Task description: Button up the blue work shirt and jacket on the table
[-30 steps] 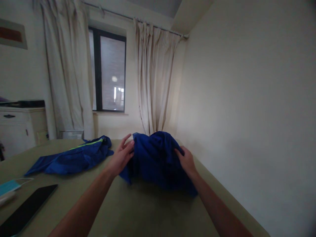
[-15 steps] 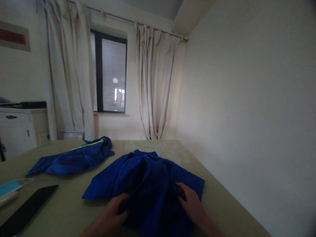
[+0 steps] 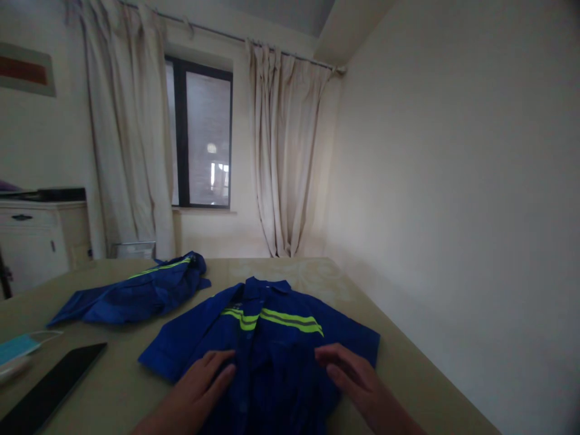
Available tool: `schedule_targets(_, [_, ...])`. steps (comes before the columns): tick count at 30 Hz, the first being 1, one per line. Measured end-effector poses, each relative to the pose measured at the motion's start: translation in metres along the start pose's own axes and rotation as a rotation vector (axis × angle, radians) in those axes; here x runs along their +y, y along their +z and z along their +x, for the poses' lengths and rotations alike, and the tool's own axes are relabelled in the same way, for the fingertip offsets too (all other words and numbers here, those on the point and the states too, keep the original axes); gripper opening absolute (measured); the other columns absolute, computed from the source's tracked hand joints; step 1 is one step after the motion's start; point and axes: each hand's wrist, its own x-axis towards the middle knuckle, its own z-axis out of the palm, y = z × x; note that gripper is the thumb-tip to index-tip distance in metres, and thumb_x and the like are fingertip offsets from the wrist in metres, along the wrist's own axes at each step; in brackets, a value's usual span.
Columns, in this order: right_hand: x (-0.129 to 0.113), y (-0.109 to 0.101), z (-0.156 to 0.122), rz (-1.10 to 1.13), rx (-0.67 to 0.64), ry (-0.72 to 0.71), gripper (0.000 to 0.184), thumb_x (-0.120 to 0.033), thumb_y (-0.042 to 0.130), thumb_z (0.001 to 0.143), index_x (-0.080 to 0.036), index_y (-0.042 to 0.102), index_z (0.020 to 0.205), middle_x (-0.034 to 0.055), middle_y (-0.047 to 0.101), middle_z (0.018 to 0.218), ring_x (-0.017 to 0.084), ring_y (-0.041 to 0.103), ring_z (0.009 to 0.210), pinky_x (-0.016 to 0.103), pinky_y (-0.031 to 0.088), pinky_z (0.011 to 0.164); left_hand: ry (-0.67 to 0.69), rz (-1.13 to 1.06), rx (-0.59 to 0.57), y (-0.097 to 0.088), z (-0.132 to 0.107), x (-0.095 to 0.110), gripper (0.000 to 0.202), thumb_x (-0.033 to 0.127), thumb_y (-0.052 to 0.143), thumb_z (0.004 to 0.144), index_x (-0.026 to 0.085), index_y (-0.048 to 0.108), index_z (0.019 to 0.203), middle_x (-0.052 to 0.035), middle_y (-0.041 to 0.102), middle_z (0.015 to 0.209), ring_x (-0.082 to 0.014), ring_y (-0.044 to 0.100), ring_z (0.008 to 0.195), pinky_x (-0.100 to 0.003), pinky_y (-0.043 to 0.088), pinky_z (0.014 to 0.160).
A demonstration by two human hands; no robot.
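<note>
A blue short-sleeved work shirt (image 3: 281,353) lies front up before me, its collar toward the far side. Yellow-green stripes with a grey band cross its chest. Over the shirt's lower left side is my left hand (image 3: 203,380), open, with thumb and fingers apart. My right hand (image 3: 351,371) is open at the lower right side, fingers slightly curled and thumb apart. Whether the fingertips touch the cloth I cannot tell. The shirt's bottom runs out of view.
A second blue garment (image 3: 136,296) with a yellow-green stripe lies crumpled at the far left of the table (image 3: 122,368). Nearer are a black phone (image 3: 54,383), a light-blue face mask (image 3: 18,348) and a whitish object (image 3: 13,368). A wall (image 3: 453,211) stands on the right.
Both hands have let go of the cloth. The shirt's front has spread from a bunched fold, so the chest stripes show and the left sleeve reaches further out.
</note>
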Motion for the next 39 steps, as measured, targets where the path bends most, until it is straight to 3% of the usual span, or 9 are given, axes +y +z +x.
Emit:
schedule_targets(2, [0.041, 0.013, 0.02, -0.301, 0.134, 0.084, 0.061, -0.065, 0.05, 0.095, -0.025, 0.061, 0.139, 0.0123, 0.059, 0.145, 0.03, 0.051, 0.136, 0.045, 0.034, 0.119, -0.063, 0.109, -0.114, 0.018, 0.01, 0.005, 0.073, 0.065, 0.042, 0.093, 0.019, 0.05, 0.149, -0.0106, 0.055, 0.152, -0.0315, 0.048, 0.141, -0.048, 0.036, 0.12])
schedule_targets(8, [0.117, 0.024, 0.063, -0.723, -0.065, 0.147, 0.067, -0.068, 0.043, 0.096, -0.034, 0.044, 0.154, 0.0068, 0.03, 0.166, 0.031, 0.028, 0.152, 0.052, 0.019, 0.125, -0.054, 0.322, -0.115, 0.054, 0.036, -0.019, 0.093, 0.08, 0.034, 0.089, 0.015, 0.038, 0.155, -0.0122, 0.031, 0.165, -0.0404, 0.022, 0.153, -0.059, 0.019, 0.124])
schedule_targets(12, [0.127, 0.001, 0.105, -0.808, -0.053, 0.184, 0.062, -0.059, 0.041, 0.099, -0.033, 0.039, 0.156, 0.006, 0.03, 0.166, 0.027, 0.029, 0.152, 0.049, 0.019, 0.124, -0.01, 0.349, -0.034, 0.062, 0.072, -0.032, 0.089, 0.078, 0.026, 0.093, 0.017, 0.036, 0.156, -0.0096, 0.03, 0.165, -0.0391, 0.022, 0.153, -0.058, 0.019, 0.124])
schedule_targets(18, [0.117, -0.016, 0.161, -0.816, 0.202, 0.285, 0.046, -0.032, 0.053, 0.099, -0.019, 0.057, 0.142, 0.0196, 0.046, 0.155, 0.038, 0.036, 0.146, 0.059, 0.017, 0.12, -0.131, 0.405, 0.025, 0.075, 0.116, -0.012, 0.091, 0.074, 0.022, 0.093, 0.01, 0.034, 0.157, -0.0133, 0.031, 0.165, -0.0423, 0.023, 0.152, -0.058, 0.019, 0.122])
schedule_targets(22, [0.09, -0.004, 0.174, -0.746, 0.248, 0.169, 0.041, -0.022, 0.038, 0.103, -0.016, 0.059, 0.138, 0.0156, 0.057, 0.143, 0.028, 0.049, 0.137, 0.041, 0.033, 0.113, -0.207, 0.43, 0.042, 0.076, 0.136, -0.008, 0.087, 0.066, 0.024, 0.096, 0.004, 0.034, 0.156, -0.0185, 0.032, 0.164, -0.0455, 0.025, 0.151, -0.058, 0.02, 0.12])
schedule_targets(26, [0.072, 0.008, 0.142, -0.63, 0.198, 0.103, 0.04, -0.037, 0.037, 0.106, -0.016, 0.071, 0.115, 0.0106, 0.071, 0.115, 0.022, 0.066, 0.112, 0.03, 0.046, 0.1, -0.251, 0.441, 0.121, 0.069, 0.151, -0.018, 0.074, 0.054, 0.03, 0.098, 0.005, 0.043, 0.151, -0.0237, 0.04, 0.159, -0.0457, 0.033, 0.146, -0.06, 0.025, 0.116])
schedule_targets(31, [0.079, 0.03, 0.039, -0.472, 0.002, -0.071, 0.083, -0.068, 0.071, 0.08, -0.028, 0.049, 0.15, 0.0118, 0.052, 0.151, 0.034, 0.05, 0.137, 0.045, 0.039, 0.115, -0.191, 0.43, 0.178, 0.057, 0.158, -0.02, 0.051, 0.035, 0.025, 0.101, 0.01, 0.064, 0.125, -0.0202, 0.061, 0.137, -0.0368, 0.051, 0.13, -0.055, 0.033, 0.11])
schedule_targets(35, [0.093, 0.042, -0.005, -0.534, -0.134, -0.029, 0.068, -0.058, 0.069, 0.085, -0.035, 0.053, 0.147, 0.0073, 0.051, 0.154, 0.035, 0.05, 0.138, 0.048, 0.038, 0.116, -0.085, 0.398, 0.136, 0.051, 0.151, -0.008, 0.046, 0.03, 0.023, 0.103, 0.017, 0.067, 0.112, -0.0131, 0.068, 0.119, -0.0277, 0.061, 0.114, -0.043, 0.045, 0.098])
schedule_targets(39, [0.099, 0.017, 0.003, -0.59, 0.055, 0.111, 0.048, -0.029, 0.059, 0.088, -0.027, 0.065, 0.135, 0.0076, 0.059, 0.146, 0.03, 0.053, 0.135, 0.045, 0.036, 0.117, -0.009, 0.363, 0.063, 0.053, 0.12, -0.006, 0.044, 0.036, 0.03, 0.103, 0.02, 0.069, 0.117, -0.01, 0.07, 0.118, -0.0226, 0.065, 0.11, -0.038, 0.046, 0.101])
